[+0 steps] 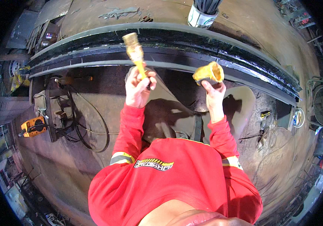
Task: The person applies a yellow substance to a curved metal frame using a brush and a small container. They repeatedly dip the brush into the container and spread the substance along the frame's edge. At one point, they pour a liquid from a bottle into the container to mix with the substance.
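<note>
Beam (169, 37): long, glossy black metal | left hand (139, 89) clamps on pale-bristled yellow brush (134, 49), above beam | right hand (215, 92) clasps rough, hollow yellow container (206, 72) near beam

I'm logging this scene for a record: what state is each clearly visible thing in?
Brush: gripped in the left hand, bristles pointing away from the person.
Yellow container: gripped in the right hand, mouth open; contents can't be told.
White bucket: upright, dark lengths sticking out.
Long metal beam: dark, glossy in places.
</note>
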{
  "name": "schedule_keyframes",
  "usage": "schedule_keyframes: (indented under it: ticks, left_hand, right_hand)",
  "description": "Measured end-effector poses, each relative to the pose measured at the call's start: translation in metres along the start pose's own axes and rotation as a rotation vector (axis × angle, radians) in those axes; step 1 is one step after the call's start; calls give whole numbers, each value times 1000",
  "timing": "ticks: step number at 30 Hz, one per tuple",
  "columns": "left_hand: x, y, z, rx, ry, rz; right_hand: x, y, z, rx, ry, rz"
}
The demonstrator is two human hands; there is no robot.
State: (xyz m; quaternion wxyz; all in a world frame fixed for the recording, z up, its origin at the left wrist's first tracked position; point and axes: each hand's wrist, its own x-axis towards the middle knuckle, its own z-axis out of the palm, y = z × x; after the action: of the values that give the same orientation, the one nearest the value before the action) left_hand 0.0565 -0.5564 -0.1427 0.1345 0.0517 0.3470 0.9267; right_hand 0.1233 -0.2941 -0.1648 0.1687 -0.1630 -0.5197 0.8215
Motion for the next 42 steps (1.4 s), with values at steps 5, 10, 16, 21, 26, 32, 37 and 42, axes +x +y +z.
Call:
schedule_keyframes:
  ticks: [5,10,16,21,26,32,37,42]
  left_hand:
    - [9,-20,11,-129,-43,-143]
    - [5,-17,16,-30,-8,-170]
    - [7,-26,24,153,10,-215]
    - [4,-32,25,133,48,-202]
    - [3,-41,14,134,41,-170]
    - [5,-43,5,223,-64,-211]
    - [5,-45,8,285,-100,-260]
    - [1,-48,11,391,-83,-241]
  right_hand:
    - [-15,17,-26,-108,92,14]
    - [-6,20,-20,-179,130,22]
    - [-5,28,-16,-166,127,6]
    - [0,38,-23,-233,161,-20]
    - [3,45,-29,-247,152,12]
    - [3,38,-16,-29,32,-17]
    - [3,46,-33,-34,163,31]
    - [-3,38,-32,72,152,-30]
